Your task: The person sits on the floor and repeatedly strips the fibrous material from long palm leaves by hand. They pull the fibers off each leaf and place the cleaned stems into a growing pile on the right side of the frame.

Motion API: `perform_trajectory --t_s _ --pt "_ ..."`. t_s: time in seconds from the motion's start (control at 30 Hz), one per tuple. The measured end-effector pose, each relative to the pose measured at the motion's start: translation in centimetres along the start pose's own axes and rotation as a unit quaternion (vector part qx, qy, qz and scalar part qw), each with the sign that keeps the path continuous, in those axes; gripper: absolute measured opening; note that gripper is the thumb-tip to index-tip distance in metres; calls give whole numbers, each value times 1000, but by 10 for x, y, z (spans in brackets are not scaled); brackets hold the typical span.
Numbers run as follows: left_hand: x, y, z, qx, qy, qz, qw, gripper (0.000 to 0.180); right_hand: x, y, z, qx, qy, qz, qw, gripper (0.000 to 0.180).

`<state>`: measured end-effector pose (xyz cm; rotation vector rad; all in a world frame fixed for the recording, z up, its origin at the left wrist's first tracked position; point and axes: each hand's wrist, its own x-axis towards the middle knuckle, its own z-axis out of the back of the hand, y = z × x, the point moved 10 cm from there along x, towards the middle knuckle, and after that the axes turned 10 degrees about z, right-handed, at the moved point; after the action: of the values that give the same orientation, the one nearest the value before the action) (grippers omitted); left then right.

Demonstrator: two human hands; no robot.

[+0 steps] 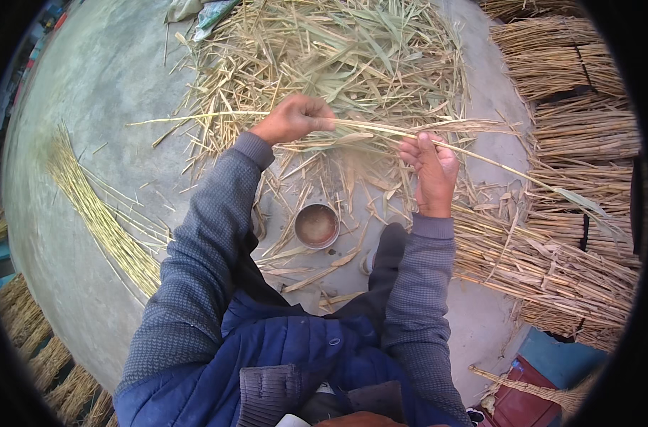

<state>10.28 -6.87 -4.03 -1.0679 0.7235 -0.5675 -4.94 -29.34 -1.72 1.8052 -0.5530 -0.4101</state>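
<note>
A long reed stalk (381,129) runs crosswise in front of me, with dry leaves on its right part. My left hand (294,119) is closed round it left of the middle, and the bare thin end sticks out to the left. Farther right, my right hand (432,169) grips the same stalk between thumb and fingers, palm partly turned up. Beyond that hand the stalk slopes down to a pale green leafy tip. Under and behind both hands spreads a heap of stripped reed leaves (338,53).
A round metal bowl (317,225) stands on the concrete floor between my feet. At left lies a bunch of cleaned stalks (103,213). Tied reed bundles (584,135) are stacked along the right, with loose reeds (537,263) nearer me. More bundles (53,363) line the lower left.
</note>
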Motion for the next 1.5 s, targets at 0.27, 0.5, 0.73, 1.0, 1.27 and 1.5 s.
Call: perform_trajectory --t_s 0.27,0.5,0.73,1.0,1.27,1.5 --pt "-5 3 14 -179 -47 78 980 18 -1 4 -7 27 14 2 1000 28" --pt "-3 13 26 -206 -48 96 973 15 0 13 3 -44 25 40 998 22" --pt "-18 18 88 277 -286 98 912 12 -3 35 1 -41 66 77 994 19" --pt "-27 -89 -34 278 -171 -271 906 29 -5 6 -34 -12 47 46 998 22" --pt "-31 -50 33 397 -155 -38 904 21 6 31 5 3 -10 62 998 26" --pt "-30 -89 -24 172 -167 -250 938 23 -11 -3 -51 30 63 7 998 25"
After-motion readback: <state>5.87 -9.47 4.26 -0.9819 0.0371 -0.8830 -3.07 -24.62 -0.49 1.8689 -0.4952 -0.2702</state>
